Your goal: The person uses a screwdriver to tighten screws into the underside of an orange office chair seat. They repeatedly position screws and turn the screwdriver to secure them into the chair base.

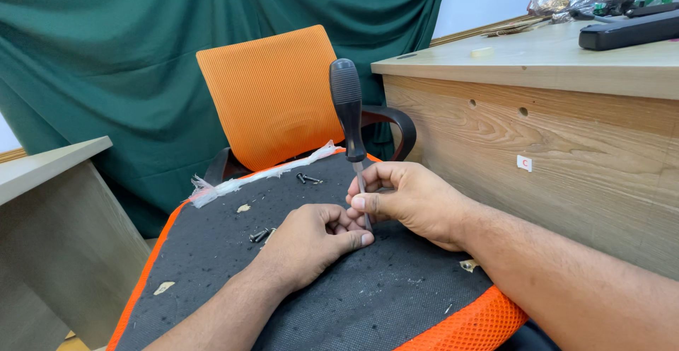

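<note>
Seen from the head camera, one screwdriver [351,131] with a black handle is held upright near the middle of a dark seat [353,301] edged in orange, its tip pressed down onto the fabric. The right hand [407,199] is closed around the metal shaft just below the handle, apparently to keep it vertical. The left hand [311,241] is curled into a loose fist at the tip, its fingertips pinched there as if steadying something too small to be made out. Two clusters of dark screws [309,179] are left loose towards the seat's rear edge. One orange backrest [272,96] stands behind, and a strip of torn plastic wrap [262,174] lies along the rear edge.
</note>
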